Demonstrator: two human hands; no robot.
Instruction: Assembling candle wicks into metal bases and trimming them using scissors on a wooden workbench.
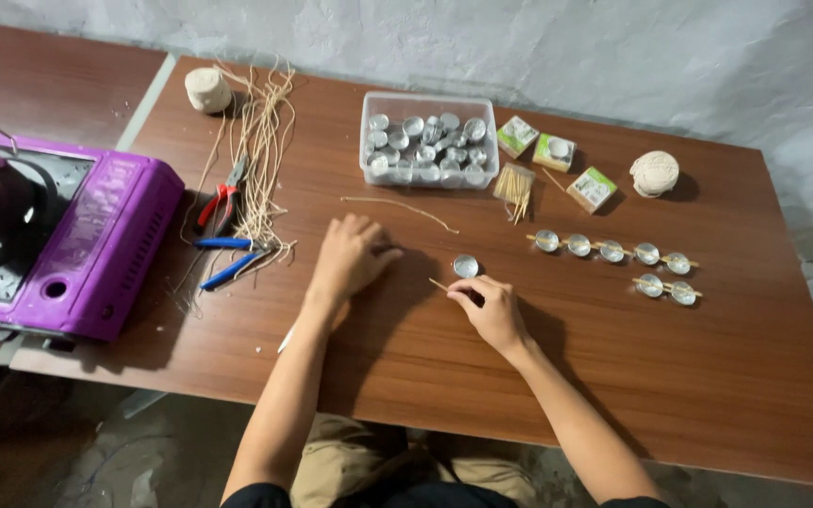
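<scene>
Right hand with stick beside cup, mid-table.

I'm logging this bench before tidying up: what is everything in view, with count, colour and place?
Table: one, brown wood.
Stove: one, purple, left edge.
Clear tub: one, holding silver cups.
Wick strands: a bundle, tan, back left.
Pliers: one, red-handled; blue-handled tool beside.
Twine balls: two, cream, back corners.
Small boxes: three, green.
Sticks: a bundle, tan.
Cups on sticks: seven, silver, right.
Single cup: one, silver, centre.
Left hand: flat on table.
Right hand: pinching a thin stick.
</scene>
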